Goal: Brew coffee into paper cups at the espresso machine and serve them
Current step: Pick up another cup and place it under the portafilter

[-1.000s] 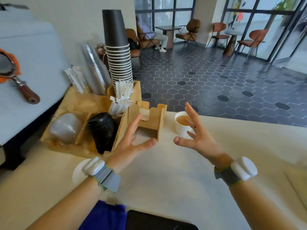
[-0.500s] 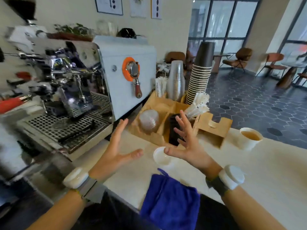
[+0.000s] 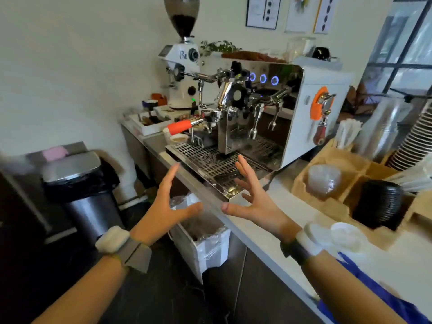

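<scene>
Open drip tray (image 3: 205,160) ahead; orange-handled portafilter (image 3: 181,126) overhangs left.

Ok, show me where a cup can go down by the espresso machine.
Free: the drip tray grate in front of the group head, and the counter strip between the tray and the wooden organiser. Crowded: the tray's left edge by the orange-handled portafilter.

— What sort of place was it?

— A café, seen from behind the bar. A chrome espresso machine (image 3: 245,118) stood at twelve o'clock on the counter (image 3: 264,235), with a bean grinder (image 3: 181,54) at eleven.

— Anything else that showed it?

— At two o'clock a stack of paper cups (image 3: 413,139) and clear plastic cups (image 3: 383,127) stood by a wooden organiser (image 3: 336,181) of domed lids and black lids (image 3: 378,204). A steel bin (image 3: 79,183) sat at nine o'clock, and framed prints (image 3: 263,11) hung on the wall at one
</scene>
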Available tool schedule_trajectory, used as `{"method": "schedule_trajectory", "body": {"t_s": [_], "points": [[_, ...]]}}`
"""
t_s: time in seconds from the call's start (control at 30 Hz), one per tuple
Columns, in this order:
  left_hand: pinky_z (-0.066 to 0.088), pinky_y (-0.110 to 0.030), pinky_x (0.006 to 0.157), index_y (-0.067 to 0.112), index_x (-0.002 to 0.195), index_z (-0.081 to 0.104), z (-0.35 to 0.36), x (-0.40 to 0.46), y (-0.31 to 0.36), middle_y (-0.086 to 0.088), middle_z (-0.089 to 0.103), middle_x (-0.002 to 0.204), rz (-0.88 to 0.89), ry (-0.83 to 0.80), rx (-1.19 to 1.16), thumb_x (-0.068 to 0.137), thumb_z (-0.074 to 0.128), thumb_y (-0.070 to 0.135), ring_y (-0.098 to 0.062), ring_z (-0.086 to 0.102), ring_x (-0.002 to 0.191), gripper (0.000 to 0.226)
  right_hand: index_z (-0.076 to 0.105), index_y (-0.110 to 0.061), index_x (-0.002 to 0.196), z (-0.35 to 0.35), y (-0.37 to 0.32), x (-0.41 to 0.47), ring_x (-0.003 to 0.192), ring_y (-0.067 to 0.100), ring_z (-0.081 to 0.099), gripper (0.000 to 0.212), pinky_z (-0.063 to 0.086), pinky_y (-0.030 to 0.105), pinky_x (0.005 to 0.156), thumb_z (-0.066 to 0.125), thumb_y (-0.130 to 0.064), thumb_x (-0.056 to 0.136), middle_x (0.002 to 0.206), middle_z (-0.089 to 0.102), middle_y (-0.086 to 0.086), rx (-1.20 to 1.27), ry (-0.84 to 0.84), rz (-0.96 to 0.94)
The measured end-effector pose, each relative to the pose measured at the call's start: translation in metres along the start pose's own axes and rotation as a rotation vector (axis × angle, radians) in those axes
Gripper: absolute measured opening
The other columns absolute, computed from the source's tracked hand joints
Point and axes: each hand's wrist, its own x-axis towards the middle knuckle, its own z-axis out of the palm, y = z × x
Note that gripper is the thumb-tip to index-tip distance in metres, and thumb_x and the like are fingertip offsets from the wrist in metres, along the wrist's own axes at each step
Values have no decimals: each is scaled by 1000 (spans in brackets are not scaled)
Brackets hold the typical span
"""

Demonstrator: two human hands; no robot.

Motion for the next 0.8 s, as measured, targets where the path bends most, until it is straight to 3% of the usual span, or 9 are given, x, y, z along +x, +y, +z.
{"method": "schedule_trajectory", "body": {"t_s": [0.1, 0.2, 0.3, 0.37, 0.43, 0.53, 0.6, 0.7, 0.8], "points": [[22, -30, 113, 55, 143, 10, -42, -2, -21, 25, 6, 155, -16, 77, 25, 55, 73, 73, 26, 13, 127, 110, 2, -65, 136, 41, -4, 40, 133, -2, 25, 102, 29, 2, 90, 77, -34, 74, 146, 11, -34, 44, -96, 9], [25, -33, 114, 60, 140, 12, -72, 2, -41, 34, 10, 150, -12, 108, 34, 55, 74, 73, 28, 13, 126, 106, -2, -58, 140, 69, -1, 73, 128, -8, 29, 106, 32, -5, 85, 77, -31, 75, 145, 12, -32, 65, -157, 11], [27, -39, 115, 62, 138, 15, -110, 13, -67, 28, 15, 153, -35, 150, 9, 56, 77, 69, 13, 17, 137, 103, 2, -62, 136, 106, 7, 118, 136, 0, 23, 102, 31, 5, 99, 77, -35, 72, 146, 11, -33, 86, -205, -17], [30, -25, 111, 62, 138, 17, -126, 22, -77, 17, 18, 156, -42, 154, 4, 58, 77, 67, 8, 20, 139, 100, 5, -64, 133, 120, 12, 139, 138, 4, 22, 99, 28, 19, 105, 77, -34, 73, 150, 9, -29, 86, -216, -8], [30, -2, 97, 64, 134, 18, -152, 40, -94, 20, 17, 153, -27, 163, 31, 61, 76, 64, 24, 19, 129, 94, 7, -64, 132, 140, 23, 172, 137, 0, 20, 97, 28, 9, 102, 77, -28, 75, 147, 12, -33, 102, -226, -27], [31, 7, 81, 65, 129, 19, -182, 71, -117, 30, 15, 144, -48, 159, 8, 64, 76, 48, 39, 17, 112, 88, 12, -69, 127, 159, 36, 215, 135, -3, 20, 93, 28, -3, 94, 78, -29, 75, 136, 13, -45, 110, -221, -6], [31, -1, 91, 71, 126, 19, -207, 98, -134, 33, 15, 145, -53, 125, -6, 63, 77, 49, 32, 17, 120, 88, 16, -74, 123, 172, 48, 252, 136, 0, 21, 90, 28, 5, 99, 79, -36, 72, 134, 15, -49, 113, -203, 0], [21, -25, 107, 68, 132, 17, -228, 130, -150, 24, 12, 155, -83, 99, 10, 59, 77, 61, 8, 12, 139, 95, 15, -69, 127, 180, 57, 287, 137, 1, 22, 92, 29, 17, 106, 79, -33, 73, 137, 15, -43, 95, -174, 19], [20, -30, 111, 70, 131, 15, -245, 159, -169, 26, 12, 154, -97, 80, 6, 56, 77, 68, 2, 11, 142, 96, 14, -62, 134, 182, 61, 319, 124, -19, 32, 94, 33, -3, 89, 79, -29, 75, 133, 19, -48, 77, -130, 40]]}}
